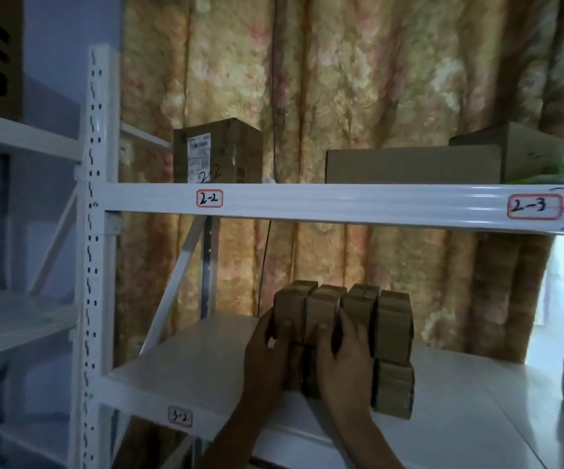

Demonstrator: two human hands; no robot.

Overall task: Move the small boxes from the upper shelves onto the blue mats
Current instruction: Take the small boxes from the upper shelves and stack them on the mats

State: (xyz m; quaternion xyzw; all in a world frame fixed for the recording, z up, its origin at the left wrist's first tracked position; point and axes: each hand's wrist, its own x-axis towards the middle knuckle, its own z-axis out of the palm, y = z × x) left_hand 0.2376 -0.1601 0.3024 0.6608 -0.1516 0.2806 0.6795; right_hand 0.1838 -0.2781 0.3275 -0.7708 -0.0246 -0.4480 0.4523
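We have both hands on the stack of small boxes (345,340) on the white shelf (199,363) tagged 3-2 (180,416). Left hand (267,353): fingers curled round the left end of the stack, thumb on the front of the top-left box. Right hand (343,360): fingers wrapped over the front of the middle boxes, fingertips reaching the top row. Both grasp; neither is slack.

The stack sits two rows high, four boxes across, near the front edge of the shelf and right of the 3-2 tag. The right-hand column stands outside both grips.

Step in hand, as we judge it: the pick-up. No box is clear of the shelf yet.

No blue mat shows here, so we cannot say where the drop point lies.

Next move calls for squeezing the gripped boxes together, drawing them toward us off the stack, and leaving the free column standing.

Above the stack, the shelf beam (341,201) carries tags 2-2 (209,198) and 2-3 (535,206), with bigger cartons (218,150) on top.
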